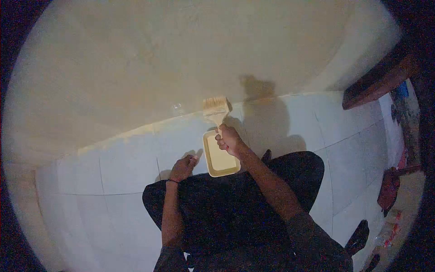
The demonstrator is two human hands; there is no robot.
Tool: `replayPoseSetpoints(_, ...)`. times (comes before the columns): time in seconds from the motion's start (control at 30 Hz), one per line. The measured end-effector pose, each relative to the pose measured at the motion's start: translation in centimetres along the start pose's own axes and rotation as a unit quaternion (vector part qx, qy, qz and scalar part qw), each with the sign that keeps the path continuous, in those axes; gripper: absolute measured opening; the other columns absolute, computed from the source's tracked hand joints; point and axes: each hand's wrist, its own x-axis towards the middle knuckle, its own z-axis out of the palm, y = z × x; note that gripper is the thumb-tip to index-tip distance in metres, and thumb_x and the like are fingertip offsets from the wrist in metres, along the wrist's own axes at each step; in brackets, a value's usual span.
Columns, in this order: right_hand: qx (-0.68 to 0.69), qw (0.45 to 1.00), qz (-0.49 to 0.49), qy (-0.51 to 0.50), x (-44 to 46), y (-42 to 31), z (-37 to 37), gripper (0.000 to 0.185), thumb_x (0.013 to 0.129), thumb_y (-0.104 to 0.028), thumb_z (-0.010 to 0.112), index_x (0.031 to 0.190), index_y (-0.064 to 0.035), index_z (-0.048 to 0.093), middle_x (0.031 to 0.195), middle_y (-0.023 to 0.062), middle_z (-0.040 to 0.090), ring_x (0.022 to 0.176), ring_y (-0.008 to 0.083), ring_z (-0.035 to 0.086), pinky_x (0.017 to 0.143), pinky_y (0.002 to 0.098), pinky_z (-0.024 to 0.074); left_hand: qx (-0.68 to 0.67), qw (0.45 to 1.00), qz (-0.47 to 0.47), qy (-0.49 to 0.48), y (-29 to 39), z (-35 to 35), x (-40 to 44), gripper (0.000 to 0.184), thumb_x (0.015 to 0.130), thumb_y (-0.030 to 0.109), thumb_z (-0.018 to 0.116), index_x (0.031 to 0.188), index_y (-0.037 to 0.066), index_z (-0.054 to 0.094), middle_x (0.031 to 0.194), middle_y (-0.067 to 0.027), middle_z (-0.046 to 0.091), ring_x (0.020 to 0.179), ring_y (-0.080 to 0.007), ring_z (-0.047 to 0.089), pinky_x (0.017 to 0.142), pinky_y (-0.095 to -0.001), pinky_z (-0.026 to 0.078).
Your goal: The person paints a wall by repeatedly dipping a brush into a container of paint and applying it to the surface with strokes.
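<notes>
Gripping the brush [216, 108] by its handle, the right hand [229, 139] was closed in a fist, fingers wrapped round, above the far right corner of the tray [208, 158]. The left hand [183, 168] hung to the left of the tray, apart from it, loosely half open with its fingers curled and nothing visible in its grasp; whether it touched the floor [122, 177] could not be told. Of the 2 hands, the right was much nearer the wall [181, 54], and the brush head lay beyond it, forward and slightly left. The brush's long axis ran from the fist up and leftward, so the bristles pointed away from the body and overlapped the foot of the wall in view; contact there was unclear, though a shadow showed just beside the head. The tray sat on the floor between the person's legs [231, 208] and the wall, its long side running roughly from body to wall with a slight tilt, and pale paint [222, 158] spread inside it. That placed the paint just below and behind the fist, with the bristles on the fist's far side, toward the wall.
</notes>
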Motion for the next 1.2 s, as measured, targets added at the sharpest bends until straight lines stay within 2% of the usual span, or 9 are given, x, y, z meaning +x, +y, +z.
replayPoseSetpoints(0.13,0.019,1.000,-0.002,-0.004,0.3,0.0,-0.3,0.023,0.081,-0.027,0.039,0.086,-0.0052,0.042,0.059,0.0022,0.040,0.041,0.0067,0.032,0.030,0.0184,0.0218,0.098,0.984,0.144,0.047,0.6,-0.7,-0.2,0.052,0.081,0.051,0.031,0.091,0.006,0.053,0.070,-0.0161,0.056,0.066,-0.0298,0.056,0.063,-0.0375,0.044)
replayPoseSetpoints(0.2,0.011,1.000,-0.014,-0.001,0.3,-0.1,-0.2,0.021,0.080,-0.026,0.039,0.084,-0.0053,0.042,0.059,0.0022,0.040,0.040,0.0068,0.032,0.030,0.0183,0.0218,-0.015,0.998,-0.035,-0.047,0.1,-0.3,0.0,0.051,0.082,0.050,0.031,0.089,0.006,0.054,0.072,-0.0173,0.056,0.065,-0.0305,0.055,0.060,-0.0393,0.044)
replayPoseSetpoints(0.43,-0.027,0.998,-0.057,0.027,-3.7,-3.2,2.7,0.020,0.078,-0.025,0.043,0.083,-0.0055,0.045,0.056,0.0014,0.039,0.037,0.0068,0.032,0.029,0.0181,0.0218,0.034,0.997,0.073,0.015,2.1,-1.5,-0.4,0.052,0.081,0.052,0.030,0.086,0.006,0.056,0.074,-0.0165,0.057,0.068,-0.0313,0.056,0.062,-0.0386,0.043)
replayPoseSetpoints(0.5,-0.035,0.995,-0.095,0.014,-5.8,-4.3,3.9,0.022,0.079,-0.027,0.043,0.084,-0.0055,0.045,0.055,0.0010,0.039,0.037,0.0065,0.033,0.030,0.0179,0.0221,-0.048,0.992,-0.101,-0.056,3.7,-2.8,-0.4,0.053,0.082,0.051,0.029,0.089,0.006,0.055,0.080,-0.0178,0.057,0.074,-0.0329,0.055,0.068,-0.0394,0.043)
replayPoseSetpoints(0.63,-0.207,0.931,-0.300,-0.010,-6.9,-4.9,4.4,0.026,0.079,-0.029,0.043,0.087,-0.0052,0.046,0.055,0.0002,0.041,0.038,0.0051,0.034,0.030,0.0171,0.0232,-0.006,1.000,-0.004,-0.024,1.4,-0.4,0.1,0.053,0.082,0.050,0.028,0.090,0.005,0.054,0.083,-0.0189,0.056,0.077,-0.0332,0.055,0.071,-0.0399,0.042)
replayPoseSetpoints(0.77,-0.115,0.966,-0.229,0.028,-11.0,-8.8,7.9,0.026,0.079,-0.030,0.043,0.088,-0.0059,0.047,0.056,-0.0006,0.042,0.037,0.0047,0.034,0.030,0.0168,0.0238,-0.058,0.993,-0.089,-0.058,2.3,-0.9,0.2,0.054,0.082,0.050,0.029,0.092,0.003,0.054,0.085,-0.0197,0.056,0.081,-0.0342,0.054,0.072,-0.0402,0.042)
replayPoseSetpoints(0.97,-0.256,0.826,-0.497,0.073,-13.7,-15.5,11.4,0.024,0.082,-0.028,0.035,0.087,-0.0075,0.047,0.055,-0.0013,0.041,0.036,0.0035,0.032,0.030,0.0173,0.0242,-0.034,0.997,-0.051,-0.048,1.0,0.2,0.6,0.050,0.081,0.047,0.035,0.097,0.003,0.052,0.088,-0.0203,0.056,0.085,-0.0350,0.053,0.073,-0.0412,0.042)
replayPoseSetpoints(1.13,-0.120,0.896,-0.425,-0.047,-14.3,-18.9,12.3,0.022,0.083,-0.025,0.033,0.087,-0.0069,0.045,0.055,-0.0005,0.040,0.036,0.0043,0.031,0.030,0.0171,0.0240,-0.078,0.990,-0.101,-0.063,1.7,-0.2,0.6,0.050,0.080,0.049,0.037,0.095,0.003,0.053,0.085,-0.0198,0.057,0.083,-0.0351,0.053,0.072,-0.0412,0.042)
replayPoseSetpoints(1.2,-0.116,0.906,-0.400,-0.079,-12.9,-18.2,11.2,0.022,0.084,-0.025,0.033,0.088,-0.0066,0.044,0.056,-0.0004,0.040,0.036,0.0046,0.030,0.030,0.0172,0.0239,-0.031,0.999,0.002,-0.009,-0.4,1.4,0.7,0.051,0.080,0.049,0.036,0.094,0.003,0.052,0.085,-0.0202,0.056,0.084,-0.0352,0.053,0.073,-0.0414,0.042)
